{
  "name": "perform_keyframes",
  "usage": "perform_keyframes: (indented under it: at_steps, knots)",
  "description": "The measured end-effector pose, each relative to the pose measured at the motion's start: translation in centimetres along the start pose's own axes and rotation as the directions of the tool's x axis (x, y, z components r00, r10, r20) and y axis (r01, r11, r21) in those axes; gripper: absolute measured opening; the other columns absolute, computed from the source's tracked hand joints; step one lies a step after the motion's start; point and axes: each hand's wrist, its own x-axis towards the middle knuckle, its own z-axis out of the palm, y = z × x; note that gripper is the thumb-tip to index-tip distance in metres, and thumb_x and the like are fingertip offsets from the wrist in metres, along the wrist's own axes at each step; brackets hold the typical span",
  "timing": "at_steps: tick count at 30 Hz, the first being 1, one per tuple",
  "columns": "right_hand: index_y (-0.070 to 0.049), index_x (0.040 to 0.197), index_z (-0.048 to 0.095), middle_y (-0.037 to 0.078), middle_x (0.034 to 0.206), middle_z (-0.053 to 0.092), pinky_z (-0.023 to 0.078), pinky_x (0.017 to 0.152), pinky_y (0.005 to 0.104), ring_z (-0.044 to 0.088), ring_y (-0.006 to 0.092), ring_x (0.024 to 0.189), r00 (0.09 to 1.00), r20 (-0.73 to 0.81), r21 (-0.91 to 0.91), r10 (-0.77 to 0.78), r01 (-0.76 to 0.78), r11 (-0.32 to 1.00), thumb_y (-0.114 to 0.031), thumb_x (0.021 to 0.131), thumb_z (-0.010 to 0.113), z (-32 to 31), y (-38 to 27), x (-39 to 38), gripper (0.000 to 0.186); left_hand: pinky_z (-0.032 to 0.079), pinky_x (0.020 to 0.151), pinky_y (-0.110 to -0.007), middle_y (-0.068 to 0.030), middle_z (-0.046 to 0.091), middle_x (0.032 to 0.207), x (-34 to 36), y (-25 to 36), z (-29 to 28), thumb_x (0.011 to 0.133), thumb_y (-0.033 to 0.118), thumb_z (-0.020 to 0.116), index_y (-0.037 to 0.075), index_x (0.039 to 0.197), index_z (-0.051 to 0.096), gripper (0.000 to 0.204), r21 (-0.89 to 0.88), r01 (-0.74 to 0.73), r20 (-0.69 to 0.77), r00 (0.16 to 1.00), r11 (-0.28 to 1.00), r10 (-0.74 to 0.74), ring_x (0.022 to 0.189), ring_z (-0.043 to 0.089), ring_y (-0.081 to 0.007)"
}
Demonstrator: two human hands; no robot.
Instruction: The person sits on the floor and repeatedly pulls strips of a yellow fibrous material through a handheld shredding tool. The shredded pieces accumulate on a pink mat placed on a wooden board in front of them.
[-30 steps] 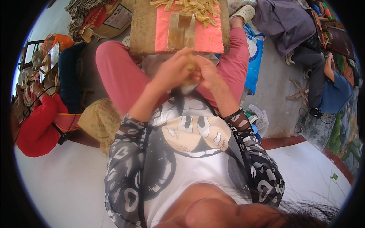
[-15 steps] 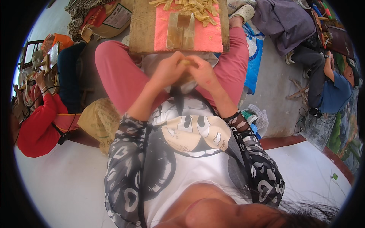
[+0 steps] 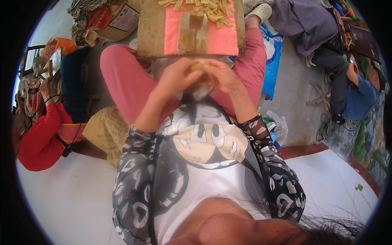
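Observation:
Above my lap, just off the near edge of the wooden board [image 3: 150, 32], my left hand [image 3: 179, 76] and my right hand [image 3: 223, 76] meet with fingers closed. Both pinch a small pale-yellow piece [image 3: 199, 65], mostly covered by the fingers, so its exact kind does not show. On the board lies a pink cloth [image 3: 223, 45]. A flat, glossy, brownish see-through block [image 3: 192, 34] rests on that cloth. Pale-yellow strips [image 3: 216, 11] are heaped behind the block at the far side.
My knees in pink trousers [image 3: 126, 81] flank the board. A blue bag [image 3: 271, 67] lies by my right leg, and a tan sack [image 3: 107, 130] stands at my left. People sit on both sides, one in a red top [image 3: 43, 136], another in a blue shirt [image 3: 360, 98].
My right hand has turned and its fingers now reach further over the piece. My left hand has shifted slightly. The piece stays between them.

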Motion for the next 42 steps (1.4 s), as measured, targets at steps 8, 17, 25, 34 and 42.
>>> perform_keyframes:
  at_steps: [8,17,25,34,42]
  knots:
    - [-0.001,0.089,0.06,0.002,0.068,0.06,0.041,0.053,0.0236,0.051,0.006,0.06,0.724,-0.337,-0.782,-0.602,0.141,0.607,-0.021,0.086,0.061,-2.0,-1.3,1.5,0.021,0.04,0.061,-0.02,0.0014,0.058,0.077,-0.3,-1.3,-0.2,0.092,0.017,0.054,0.002,0.088,0.06,0.017,-0.238,0.267,0.071,0.964,0.934,-0.257,0.068,0.049,-0.0039]
    - [-0.001,0.087,0.06,0.008,0.071,0.062,0.045,0.059,0.0268,0.057,0.0116,0.064,0.886,-0.152,-0.752,-0.438,0.184,0.633,-0.022,0.084,0.063,-1.0,-0.9,1.1,0.021,0.047,0.065,-0.021,-0.007,0.064,0.087,0.3,-0.6,-0.4,0.093,0.027,0.051,0.008,0.105,0.05,0.022,-0.669,0.526,0.482,0.845,0.525,-0.233,0.072,0.058,-0.0095]
    - [-0.001,0.088,0.062,0.008,0.075,0.065,0.046,0.062,0.027,0.06,0.0119,0.068,0.841,-0.176,-0.793,-0.512,0.187,0.58,-0.023,0.083,0.064,-1.8,-0.7,1.4,0.022,0.047,0.061,-0.02,-0.0051,0.065,0.079,0.4,-0.4,-1.9,0.091,0.02,0.055,0.007,0.115,0.048,0.028,-0.48,0.538,0.532,0.807,0.693,-0.258,0.064,0.058,-0.0078]
    - [-0.002,0.088,0.062,0.007,0.072,0.063,0.045,0.061,0.0268,0.058,0.0109,0.066,0.907,-0.133,-0.77,-0.398,0.158,0.618,-0.023,0.083,0.064,-1.1,-1.4,1.0,0.022,0.047,0.064,-0.021,-0.0081,0.064,0.086,0.4,-0.9,-0.5,0.093,0.026,0.053,0.007,0.11,0.047,0.026,-0.54,0.567,0.576,0.788,0.622,-0.219,0.073,0.06,-0.0103]
    - [-0.004,0.086,0.062,0.012,0.074,0.063,0.046,0.061,0.0295,0.061,0.0178,0.067,0.888,-0.15,-0.789,-0.435,0.158,0.594,-0.023,0.083,0.062,-0.6,-0.5,1.1,0.02,0.045,0.056,-0.02,-0.004,0.06,0.073,0.6,-1.6,0.3,0.089,0.014,0.058,0.01,0.084,0.049,0.011,-0.626,0.604,0.526,0.794,0.492,-0.305,0.061,0.056,-0.009]
